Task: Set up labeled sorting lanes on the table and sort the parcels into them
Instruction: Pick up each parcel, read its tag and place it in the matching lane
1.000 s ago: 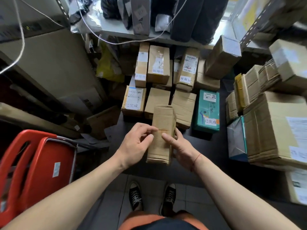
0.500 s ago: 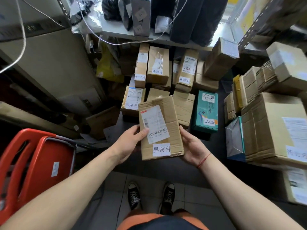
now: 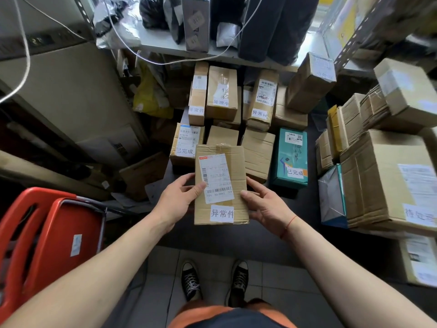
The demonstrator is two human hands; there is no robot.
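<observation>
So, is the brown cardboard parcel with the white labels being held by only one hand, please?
No, the left hand and right hand both grip the brown cardboard parcel.

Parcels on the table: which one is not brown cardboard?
The teal box, right of the front row, with a white label at its near end; the others beside it are plain brown.

light: dim, daylight glare top right | edges: fisheye-bent, soft | centre: sharp

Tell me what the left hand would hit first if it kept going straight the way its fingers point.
The left hand already grips the held parcel, fingers aimed up-right. Beyond it, likely the plain cardboard box on the table; depth is unclear.
</observation>
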